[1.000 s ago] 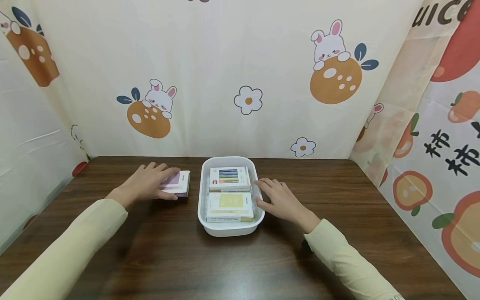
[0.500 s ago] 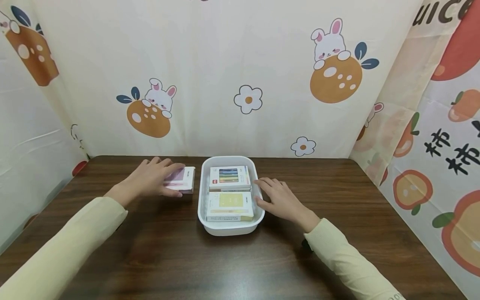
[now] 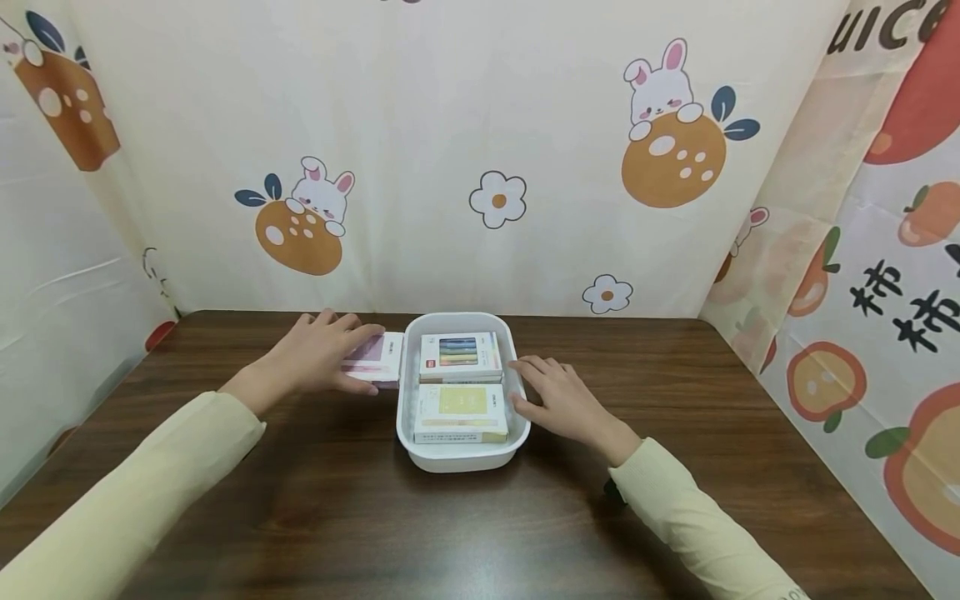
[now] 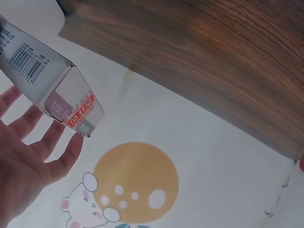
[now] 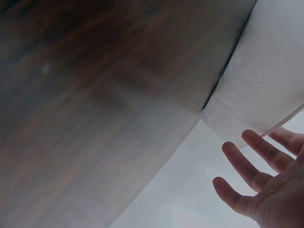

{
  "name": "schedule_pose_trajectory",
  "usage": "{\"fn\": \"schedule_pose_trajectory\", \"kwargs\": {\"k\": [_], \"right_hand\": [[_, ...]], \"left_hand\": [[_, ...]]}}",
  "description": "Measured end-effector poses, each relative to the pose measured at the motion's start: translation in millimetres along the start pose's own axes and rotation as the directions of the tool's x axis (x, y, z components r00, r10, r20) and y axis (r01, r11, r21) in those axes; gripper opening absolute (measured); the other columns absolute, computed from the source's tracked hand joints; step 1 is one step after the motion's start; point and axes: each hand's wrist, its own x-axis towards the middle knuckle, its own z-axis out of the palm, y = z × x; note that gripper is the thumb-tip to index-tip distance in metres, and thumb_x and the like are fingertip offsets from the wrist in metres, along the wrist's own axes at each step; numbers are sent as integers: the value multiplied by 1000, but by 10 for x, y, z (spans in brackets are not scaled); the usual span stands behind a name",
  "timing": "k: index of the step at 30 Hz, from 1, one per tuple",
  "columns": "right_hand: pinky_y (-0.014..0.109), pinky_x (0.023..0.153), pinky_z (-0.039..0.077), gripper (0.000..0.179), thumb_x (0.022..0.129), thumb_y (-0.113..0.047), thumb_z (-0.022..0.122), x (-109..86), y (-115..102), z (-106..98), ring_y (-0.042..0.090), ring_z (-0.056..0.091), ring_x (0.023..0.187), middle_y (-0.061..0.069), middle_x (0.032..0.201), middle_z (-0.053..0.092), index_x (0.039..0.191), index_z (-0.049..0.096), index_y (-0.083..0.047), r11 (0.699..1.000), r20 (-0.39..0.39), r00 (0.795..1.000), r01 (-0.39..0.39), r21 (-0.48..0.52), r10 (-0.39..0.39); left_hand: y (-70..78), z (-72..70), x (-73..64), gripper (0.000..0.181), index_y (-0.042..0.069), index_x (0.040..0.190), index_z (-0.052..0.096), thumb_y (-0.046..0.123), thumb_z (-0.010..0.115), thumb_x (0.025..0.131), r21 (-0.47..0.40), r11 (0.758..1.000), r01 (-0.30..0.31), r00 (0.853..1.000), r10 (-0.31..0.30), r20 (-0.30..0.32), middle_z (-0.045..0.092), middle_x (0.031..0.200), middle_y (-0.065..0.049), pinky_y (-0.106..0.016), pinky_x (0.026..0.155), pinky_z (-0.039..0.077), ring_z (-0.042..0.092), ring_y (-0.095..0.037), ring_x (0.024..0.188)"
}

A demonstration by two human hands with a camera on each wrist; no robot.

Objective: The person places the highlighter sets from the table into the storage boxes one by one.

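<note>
My left hand (image 3: 315,354) grips a small white and purple box (image 3: 382,357), fingers along its far side and thumb along the near one. The box's right end meets the left rim of a white plastic basin (image 3: 408,454) in the head view. In the left wrist view the box (image 4: 35,64) shows a barcode and a red-printed end flap. Inside the basin lie a white box with a window of coloured sticks (image 3: 459,354) and, nearer, a white and yellow box (image 3: 461,412). My right hand (image 3: 562,404) rests its fingertips at the basin's right rim, fingers extended.
The basin stands on a dark wooden table (image 3: 465,533), towards its back edge. A cream curtain (image 3: 420,167) printed with rabbits and oranges hangs behind it. Another printed sheet (image 3: 862,350) closes off the right side, and a white sheet (image 3: 67,275) the left.
My left hand has moved right with the purple box, bringing it from beside the basin up to its left rim. My right hand and the two boxes in the basin have stayed put.
</note>
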Motion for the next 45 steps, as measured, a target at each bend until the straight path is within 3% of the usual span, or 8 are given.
{"fn": "schedule_pose_trajectory", "kwargs": {"k": [14, 32, 45], "right_hand": [[50, 91, 39, 49, 88, -37, 53, -14, -22, -9, 28, 50, 114, 9, 128, 53, 129, 50, -11, 1000, -15, 1000, 11, -8, -11], [51, 92, 38, 49, 88, -37, 52, -15, -23, -7, 28, 49, 115, 9, 129, 52, 129, 50, -11, 1000, -9, 1000, 5, -2, -5], [50, 93, 38, 49, 88, -38, 51, 1, -4, -2, 27, 49, 116, 8, 129, 52, 129, 50, -11, 1000, 0, 1000, -5, 9, 5]], "left_hand": [[124, -53, 29, 83, 23, 129, 50, 67, 68, 62, -18, 999, -28, 999, 28, -20, 57, 114, -8, -53, 83, 41, 49, -31, 101], [495, -19, 154, 82, 21, 128, 51, 69, 65, 63, 17, 995, -100, 993, 100, -61, 58, 109, -8, -45, 72, 42, 51, -29, 93], [770, 3, 290, 83, 22, 130, 49, 71, 63, 64, 10, 994, -111, 992, 111, -52, 57, 110, -9, -45, 72, 43, 50, -28, 92]]}}
